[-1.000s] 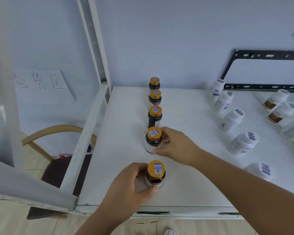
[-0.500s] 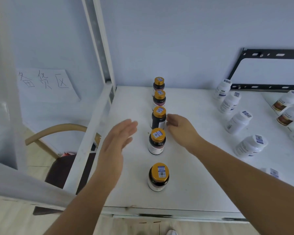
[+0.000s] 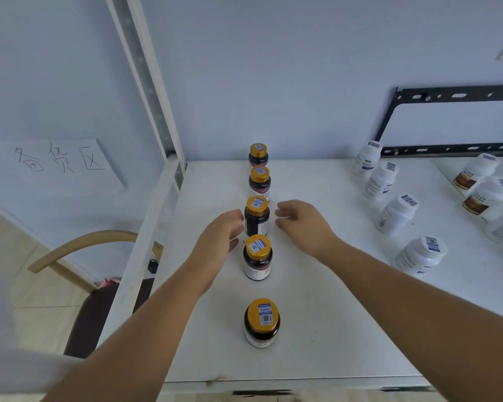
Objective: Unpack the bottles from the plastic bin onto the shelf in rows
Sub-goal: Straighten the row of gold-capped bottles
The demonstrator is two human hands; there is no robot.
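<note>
Several dark bottles with gold caps stand in one straight row on the white shelf (image 3: 317,314), running from the front edge to the back wall. The nearest bottle (image 3: 262,323) stands alone near the front. My left hand (image 3: 221,239) and my right hand (image 3: 299,219) flank the third bottle (image 3: 256,216), one on each side. The left fingertips sit close to or against its side; the right fingers are loosely curled a short gap away. Neither hand holds anything. The fourth bottle (image 3: 257,256) stands between my forearms. The plastic bin is out of view.
A row of white bottles (image 3: 395,216) runs diagonally on the right, with brown-labelled white bottles (image 3: 476,172) beyond it. A white shelf post (image 3: 145,82) rises at left, a black bracket (image 3: 418,97) hangs on the wall, and a chair (image 3: 84,271) stands below left.
My left hand let go of the nearest bottle and moved forward to the left side of the third bottle. My right hand left the fourth bottle and moved to the third bottle's right side.
</note>
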